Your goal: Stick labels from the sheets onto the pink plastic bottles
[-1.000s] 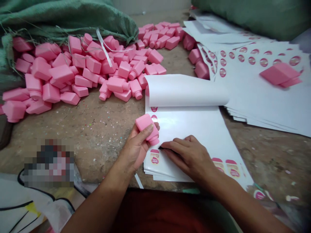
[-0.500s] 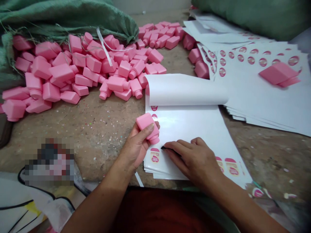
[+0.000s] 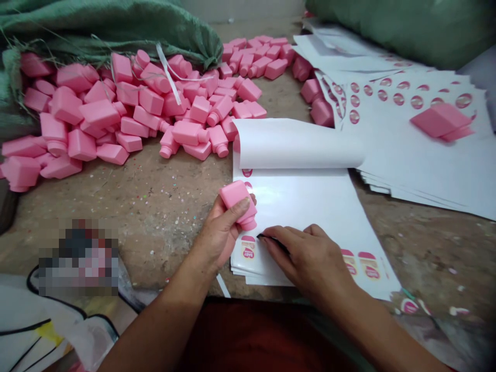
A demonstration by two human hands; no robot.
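A small pink plastic bottle (image 3: 235,195) is gripped in my left hand (image 3: 221,232), its neck tilted down to the right and my thumb across its side. My right hand (image 3: 310,253) is closed around a thin black pointed tool (image 3: 276,243); most of it is hidden by the fingers. The tool's tip is close to the upper right corner of a pink and cream label (image 3: 248,248) on the white sticker sheet (image 3: 302,199). More labels (image 3: 369,265) show along the sheet's lower edge, to the right of my hand. The sheet's far end curls over toward me.
Many pink bottles (image 3: 98,113) lie heaped at the left and back, under a green sack (image 3: 116,31). Sticker sheets (image 3: 426,160) are stacked at the right, with another pink bottle (image 3: 442,120) on them. A second green sack (image 3: 395,31) rests behind.
Both hands stay almost in place. The bottle and my left hand sit very slightly further right in the picture; the grips are the same.
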